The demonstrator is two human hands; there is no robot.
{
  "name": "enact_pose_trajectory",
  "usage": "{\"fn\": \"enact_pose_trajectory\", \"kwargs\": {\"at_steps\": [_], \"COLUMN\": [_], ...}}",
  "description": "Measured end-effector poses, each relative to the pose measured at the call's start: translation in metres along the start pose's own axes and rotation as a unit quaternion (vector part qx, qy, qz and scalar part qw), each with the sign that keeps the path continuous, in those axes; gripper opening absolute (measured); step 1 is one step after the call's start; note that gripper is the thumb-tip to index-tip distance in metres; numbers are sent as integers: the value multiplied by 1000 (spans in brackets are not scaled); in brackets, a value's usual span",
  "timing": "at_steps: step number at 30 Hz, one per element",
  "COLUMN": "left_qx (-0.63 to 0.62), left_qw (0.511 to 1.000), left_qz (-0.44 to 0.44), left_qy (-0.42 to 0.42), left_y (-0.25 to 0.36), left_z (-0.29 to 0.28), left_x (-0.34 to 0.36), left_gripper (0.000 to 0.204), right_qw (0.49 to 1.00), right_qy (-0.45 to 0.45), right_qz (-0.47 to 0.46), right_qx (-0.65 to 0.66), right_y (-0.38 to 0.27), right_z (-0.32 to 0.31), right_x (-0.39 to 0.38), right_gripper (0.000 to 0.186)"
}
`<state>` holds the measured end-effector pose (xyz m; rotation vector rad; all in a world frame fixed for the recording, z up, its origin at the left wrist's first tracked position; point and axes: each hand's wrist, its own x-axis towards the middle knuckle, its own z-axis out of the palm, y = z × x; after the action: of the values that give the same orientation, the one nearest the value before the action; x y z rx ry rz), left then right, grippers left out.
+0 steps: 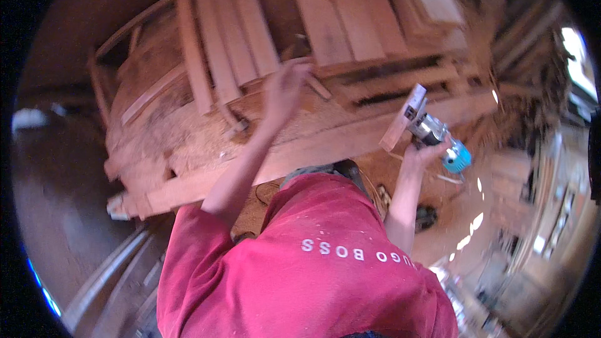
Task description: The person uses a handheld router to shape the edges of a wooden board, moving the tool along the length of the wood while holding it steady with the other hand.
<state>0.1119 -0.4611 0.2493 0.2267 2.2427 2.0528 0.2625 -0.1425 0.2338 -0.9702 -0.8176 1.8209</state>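
Observation:
My right hand [426, 153] grips a handheld router [435, 134] with a silver body and a teal motor end. A flat wooden plate [402, 119] is fixed across the router's other end, and the tool is held off the bench's near edge at the right. My left hand [285, 94] is over the workbench [300, 150], close to the near ends of several long planks [228, 31]. Motion smears its fingers, so their grip is unclear. A short wooden stick or handle [319, 87] lies just right of that hand.
More wide boards [338, 12] lie side by side at the far side of the bench. A small tool-like piece [235, 124] rests left of my left forearm. Sawdust covers the bench top. Stacked timber [519, 37] stands at the right, and long pieces [109, 269] lean at lower left.

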Motion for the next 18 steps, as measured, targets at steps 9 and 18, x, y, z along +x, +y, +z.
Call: {"fn": "enact_pose_trajectory", "kwargs": {"at_steps": [9,18], "left_qx": [199,-168], "left_qw": [949,877], "left_qz": [-206,-147], "left_qy": [-132,-425], "left_y": [-164,-81], "left_z": [-90,114], "left_x": [-121,-160], "left_gripper": [37,57], "right_qw": [978,915], "right_qy": [129,125], "right_qz": [137,370], "right_qx": [95,103], "right_y": [-21,47], "right_z": [-97,-64], "right_x": [10,-59], "right_gripper": [38,48]}}
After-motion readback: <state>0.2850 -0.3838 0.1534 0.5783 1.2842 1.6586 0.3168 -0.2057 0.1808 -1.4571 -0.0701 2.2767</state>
